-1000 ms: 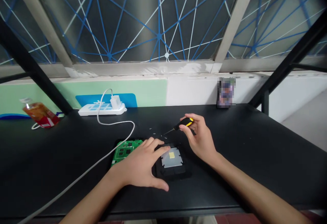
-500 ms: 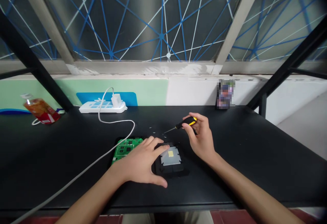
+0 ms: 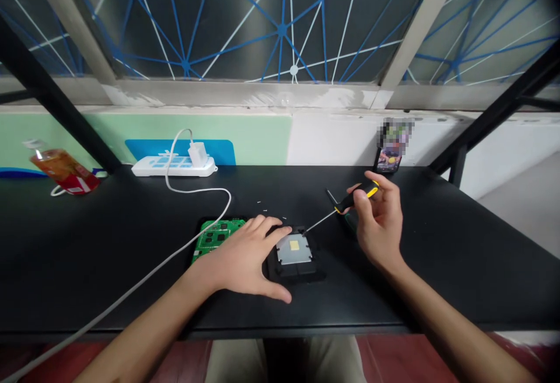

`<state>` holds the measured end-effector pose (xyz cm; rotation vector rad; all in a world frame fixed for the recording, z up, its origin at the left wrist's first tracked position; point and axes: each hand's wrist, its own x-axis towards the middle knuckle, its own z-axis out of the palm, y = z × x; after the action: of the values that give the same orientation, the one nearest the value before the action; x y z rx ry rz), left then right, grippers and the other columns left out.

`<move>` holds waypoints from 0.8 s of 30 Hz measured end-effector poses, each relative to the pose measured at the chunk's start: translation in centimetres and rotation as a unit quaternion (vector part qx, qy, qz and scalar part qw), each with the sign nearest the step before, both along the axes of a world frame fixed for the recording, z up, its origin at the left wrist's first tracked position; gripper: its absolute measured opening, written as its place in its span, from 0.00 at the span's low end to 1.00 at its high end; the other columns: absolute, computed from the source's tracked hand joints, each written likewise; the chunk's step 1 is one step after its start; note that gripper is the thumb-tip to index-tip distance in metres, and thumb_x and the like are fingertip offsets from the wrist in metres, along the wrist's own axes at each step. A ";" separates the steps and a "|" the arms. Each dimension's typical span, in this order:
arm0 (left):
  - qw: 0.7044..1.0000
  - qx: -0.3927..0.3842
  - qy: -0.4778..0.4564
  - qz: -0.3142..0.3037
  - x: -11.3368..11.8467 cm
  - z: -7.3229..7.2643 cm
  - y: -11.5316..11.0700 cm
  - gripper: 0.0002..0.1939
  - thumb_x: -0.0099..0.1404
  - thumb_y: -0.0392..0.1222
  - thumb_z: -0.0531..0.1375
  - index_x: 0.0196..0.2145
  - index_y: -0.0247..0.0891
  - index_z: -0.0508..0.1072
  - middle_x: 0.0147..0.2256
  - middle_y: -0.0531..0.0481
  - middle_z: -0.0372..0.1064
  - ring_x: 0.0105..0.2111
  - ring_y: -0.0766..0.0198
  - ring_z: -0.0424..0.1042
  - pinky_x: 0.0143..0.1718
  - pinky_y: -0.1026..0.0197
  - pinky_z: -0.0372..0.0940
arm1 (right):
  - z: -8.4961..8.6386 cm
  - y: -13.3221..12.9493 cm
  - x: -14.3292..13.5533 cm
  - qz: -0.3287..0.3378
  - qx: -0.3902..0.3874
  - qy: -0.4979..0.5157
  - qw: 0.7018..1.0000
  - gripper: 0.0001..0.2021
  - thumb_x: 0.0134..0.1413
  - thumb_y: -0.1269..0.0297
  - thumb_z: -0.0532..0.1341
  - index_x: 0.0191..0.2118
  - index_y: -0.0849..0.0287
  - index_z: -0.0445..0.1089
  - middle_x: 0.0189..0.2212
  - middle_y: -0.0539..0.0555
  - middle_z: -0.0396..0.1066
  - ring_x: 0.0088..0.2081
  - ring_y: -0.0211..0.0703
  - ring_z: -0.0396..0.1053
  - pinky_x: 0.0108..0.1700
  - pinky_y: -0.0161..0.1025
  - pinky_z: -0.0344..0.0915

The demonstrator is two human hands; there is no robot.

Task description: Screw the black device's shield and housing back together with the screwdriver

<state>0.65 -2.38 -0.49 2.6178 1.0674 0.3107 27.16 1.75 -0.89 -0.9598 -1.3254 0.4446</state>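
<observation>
The right hand (image 3: 381, 224) has its grip clamped on the likely light, stiff screwdriver (image 3: 347, 200), best held by its handle, while the left hand (image 3: 245, 255), fingers spread, touches the black case (image 3: 300, 271) right of the circuit board (image 3: 217, 235).

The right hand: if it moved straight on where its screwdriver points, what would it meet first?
Likely the grey plate, near its far right corner; the screwdriver has its tip about there, though contact is unclear.
</observation>
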 end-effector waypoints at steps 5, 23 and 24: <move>1.000 0.019 -0.014 -0.006 0.4 0.1 -0.2 0.53 0.54 0.73 0.65 0.67 0.40 0.58 0.63 0.36 0.56 0.62 0.40 0.56 0.63 0.38 0.54 | 0.0 -1.1 0.5 -0.019 -0.023 -0.011 0.999 0.18 0.61 0.55 0.63 0.55 0.48 0.66 0.33 0.51 0.72 0.26 0.40 0.68 0.26 0.41 0.71; 0.995 0.053 -0.043 -0.074 0.8 0.7 -0.4 0.32 0.59 0.66 0.66 0.55 0.47 0.74 0.55 0.42 0.63 0.56 0.45 0.60 0.59 0.42 0.59 | 0.0 -1.6 0.4 -0.013 -0.019 -0.058 0.998 0.17 0.61 0.58 0.62 0.56 0.46 0.67 0.31 0.52 0.71 0.26 0.42 0.67 0.24 0.42 0.69; 0.995 0.054 -0.042 -0.075 0.8 0.8 -0.4 0.32 0.59 0.66 0.66 0.55 0.47 0.74 0.55 0.42 0.63 0.56 0.45 0.60 0.59 0.42 0.59 | 0.0 -1.6 0.4 -0.014 -0.020 -0.061 0.998 0.17 0.62 0.58 0.62 0.56 0.46 0.67 0.32 0.53 0.71 0.27 0.42 0.68 0.25 0.42 0.69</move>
<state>1.48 -2.76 0.27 2.7349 0.8442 0.4521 27.52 0.11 -0.88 -1.0507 -1.4151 0.3986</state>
